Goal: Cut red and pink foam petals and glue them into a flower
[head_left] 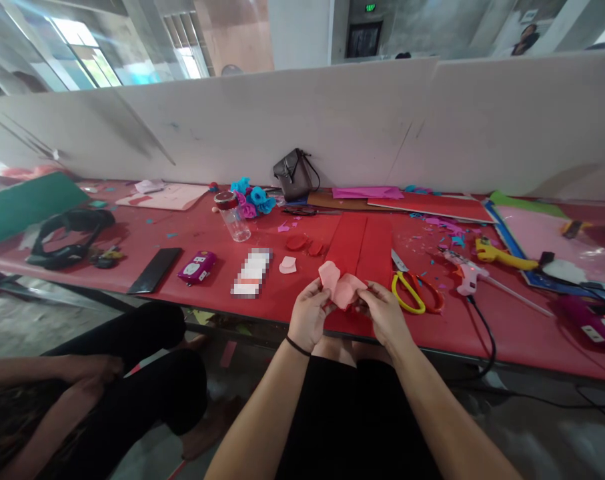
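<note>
Pink petal-shaped pieces (345, 291), of paper or thin foam, are held between my two hands near the table's front edge. My left hand (309, 310) pinches the left piece, its fingers closed at the lower edge. The right side is gripped by my right hand (379, 310), thumb and fingers pressed together. Whether the pieces are joined I cannot tell. Another pink petal piece (287, 265) lies to the left of my hands. Red sheets (359, 243) lie just behind them. Scissors (409, 293) with yellow and red handles rest beside my right hand.
To the right are a pink glue gun (466, 272) with its cord and a yellow glue gun (505, 255). A clear jar (233, 217), blue and pink flowers (255, 200) and a dark bag (296, 175) stand behind. Another person's hands (89, 377) rest at the left.
</note>
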Tool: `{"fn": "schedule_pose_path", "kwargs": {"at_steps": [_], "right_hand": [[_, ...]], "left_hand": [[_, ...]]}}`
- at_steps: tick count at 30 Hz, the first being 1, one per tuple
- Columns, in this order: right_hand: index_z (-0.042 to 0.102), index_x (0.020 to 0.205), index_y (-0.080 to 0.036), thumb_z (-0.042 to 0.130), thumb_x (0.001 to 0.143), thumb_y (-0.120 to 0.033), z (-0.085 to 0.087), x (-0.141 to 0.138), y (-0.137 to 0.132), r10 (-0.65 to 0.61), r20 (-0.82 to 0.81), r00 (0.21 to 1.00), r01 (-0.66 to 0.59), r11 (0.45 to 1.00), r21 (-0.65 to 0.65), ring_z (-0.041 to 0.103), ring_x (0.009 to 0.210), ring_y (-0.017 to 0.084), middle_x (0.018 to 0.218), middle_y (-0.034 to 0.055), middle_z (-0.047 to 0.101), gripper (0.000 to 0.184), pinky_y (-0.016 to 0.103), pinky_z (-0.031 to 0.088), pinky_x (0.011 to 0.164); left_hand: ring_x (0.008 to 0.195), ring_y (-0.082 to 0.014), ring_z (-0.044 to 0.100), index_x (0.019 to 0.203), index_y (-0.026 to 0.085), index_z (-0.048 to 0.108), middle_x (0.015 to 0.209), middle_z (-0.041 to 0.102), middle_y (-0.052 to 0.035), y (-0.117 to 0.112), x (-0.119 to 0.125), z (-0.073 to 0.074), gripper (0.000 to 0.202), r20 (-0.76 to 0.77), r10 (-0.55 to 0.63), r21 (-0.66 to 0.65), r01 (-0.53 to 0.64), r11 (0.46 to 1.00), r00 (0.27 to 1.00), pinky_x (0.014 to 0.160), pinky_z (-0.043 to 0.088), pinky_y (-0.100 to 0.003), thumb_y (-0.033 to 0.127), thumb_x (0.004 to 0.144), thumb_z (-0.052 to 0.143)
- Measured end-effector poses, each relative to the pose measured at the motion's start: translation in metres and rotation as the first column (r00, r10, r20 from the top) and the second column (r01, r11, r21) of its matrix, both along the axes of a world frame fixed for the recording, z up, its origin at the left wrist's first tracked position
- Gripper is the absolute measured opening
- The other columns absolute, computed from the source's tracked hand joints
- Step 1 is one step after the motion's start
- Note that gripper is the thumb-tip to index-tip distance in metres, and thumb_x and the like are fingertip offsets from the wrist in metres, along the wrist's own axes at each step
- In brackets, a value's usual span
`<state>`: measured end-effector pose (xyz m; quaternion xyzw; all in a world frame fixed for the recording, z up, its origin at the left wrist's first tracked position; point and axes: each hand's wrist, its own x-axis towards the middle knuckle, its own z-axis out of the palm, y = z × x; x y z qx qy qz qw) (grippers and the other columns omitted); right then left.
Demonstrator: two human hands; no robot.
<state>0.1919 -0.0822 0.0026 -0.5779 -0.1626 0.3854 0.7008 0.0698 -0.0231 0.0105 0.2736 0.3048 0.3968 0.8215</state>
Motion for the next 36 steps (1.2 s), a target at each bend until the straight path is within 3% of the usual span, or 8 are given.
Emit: {"fn": "schedule_pose_path", "kwargs": {"at_steps": [3, 10, 14, 18, 21, 25, 31, 36], "right_hand": [[0.063, 0.065, -0.02, 0.073, 0.052, -0.025, 0.0, 0.0, 0.001, -0.004, -0.018, 1.0, 0.004, 1.0, -0.009, 0.057, 0.045, 0.011, 0.053, -0.0032, 0.066, 0.017, 0.022, 0.046, 0.044], [0.063, 0.065, -0.02, 0.074, 0.047, -0.026, 0.005, -0.002, 0.002, -0.017, -0.087, 0.996, 0.016, 1.0, -0.007, 0.054, 0.042, 0.01, 0.05, -0.004, 0.064, 0.022, 0.02, 0.044, 0.042], [0.067, 0.068, -0.02, 0.074, 0.049, -0.027, 0.005, -0.003, 0.0, -0.021, -0.088, 0.996, 0.023, 1.0, 0.02, 0.056, 0.047, 0.01, 0.055, -0.0043, 0.065, 0.022, 0.021, 0.046, 0.045], [0.067, 0.07, -0.021, 0.075, 0.054, -0.033, 0.003, -0.002, -0.002, -0.039, -0.134, 0.99, 0.043, 0.999, 0.031, 0.058, 0.051, 0.013, 0.059, -0.0034, 0.066, 0.021, 0.022, 0.047, 0.044], [0.066, 0.078, -0.021, 0.074, 0.061, -0.04, 0.002, -0.003, -0.004, -0.011, -0.174, 0.985, 0.017, 0.999, 0.033, 0.06, 0.054, 0.015, 0.061, -0.002, 0.067, 0.027, 0.023, 0.048, 0.044], [0.061, 0.088, -0.024, 0.078, 0.061, -0.037, -0.004, -0.011, -0.006, -0.064, -0.058, 0.996, 0.067, 0.996, 0.055, 0.063, 0.06, 0.014, 0.067, -0.0042, 0.068, 0.034, 0.024, 0.051, 0.051], [0.062, 0.076, -0.02, 0.078, 0.061, -0.038, -0.011, -0.013, -0.005, -0.034, 0.124, 0.992, 0.024, 0.996, 0.082, 0.059, 0.057, 0.013, 0.064, -0.0037, 0.065, 0.028, 0.027, 0.051, 0.057], [0.066, 0.072, -0.02, 0.076, 0.06, -0.041, 0.0, -0.012, -0.005, -0.015, 0.095, 0.995, 0.008, 0.998, 0.067, 0.057, 0.058, 0.013, 0.063, -0.0026, 0.065, 0.027, 0.025, 0.047, 0.054]], "left_hand": [[0.074, -0.0136, 0.063, 0.091, 0.016, 0.066, 0.088, 0.068, -0.0032, -0.003, 0.002, 0.001, 0.029, -0.063, 0.056, 0.014, -0.055, 0.998, 0.996, 0.068, 0.051, -0.027, 0.02, 0.065, 0.077], [0.084, -0.0201, 0.064, 0.088, 0.011, 0.07, 0.094, 0.069, -0.0123, -0.005, -0.001, 0.009, 0.04, -0.061, -0.024, -0.003, 0.024, 1.0, 0.998, 0.07, 0.052, -0.029, 0.048, 0.075, 0.069], [0.079, -0.0153, 0.063, 0.085, 0.013, 0.068, 0.096, 0.069, -0.0084, -0.004, 0.0, 0.004, 0.018, -0.062, 0.017, 0.032, -0.015, 0.999, 0.998, 0.07, 0.051, -0.026, 0.023, 0.07, 0.072], [0.077, -0.0109, 0.062, 0.09, 0.016, 0.065, 0.095, 0.067, -0.0036, -0.005, 0.003, -0.003, 0.03, -0.038, 0.08, 0.036, -0.078, 0.996, 0.996, 0.075, 0.05, -0.024, 0.002, 0.063, 0.066], [0.079, -0.0106, 0.062, 0.091, 0.016, 0.064, 0.096, 0.066, -0.0035, -0.006, 0.005, -0.005, 0.031, -0.03, 0.132, 0.026, -0.132, 0.991, 0.991, 0.076, 0.05, -0.024, 0.001, 0.064, 0.064], [0.078, -0.0093, 0.061, 0.094, 0.016, 0.064, 0.101, 0.065, -0.0038, -0.007, 0.006, -0.005, 0.033, -0.012, 0.164, 0.015, -0.164, 0.986, 0.986, 0.077, 0.05, -0.024, 0.001, 0.064, 0.063], [0.074, -0.0116, 0.063, 0.111, 0.017, 0.062, 0.096, 0.068, -0.0044, -0.011, 0.005, -0.004, 0.049, 0.001, 0.07, -0.052, -0.07, 0.996, 0.998, 0.075, 0.05, -0.028, 0.002, 0.064, 0.061], [0.075, -0.0125, 0.064, 0.108, 0.018, 0.061, 0.091, 0.069, -0.0042, -0.01, 0.007, -0.002, 0.031, 0.036, 0.068, -0.133, -0.062, 0.989, 0.997, 0.073, 0.051, -0.027, 0.012, 0.077, 0.062]]}}
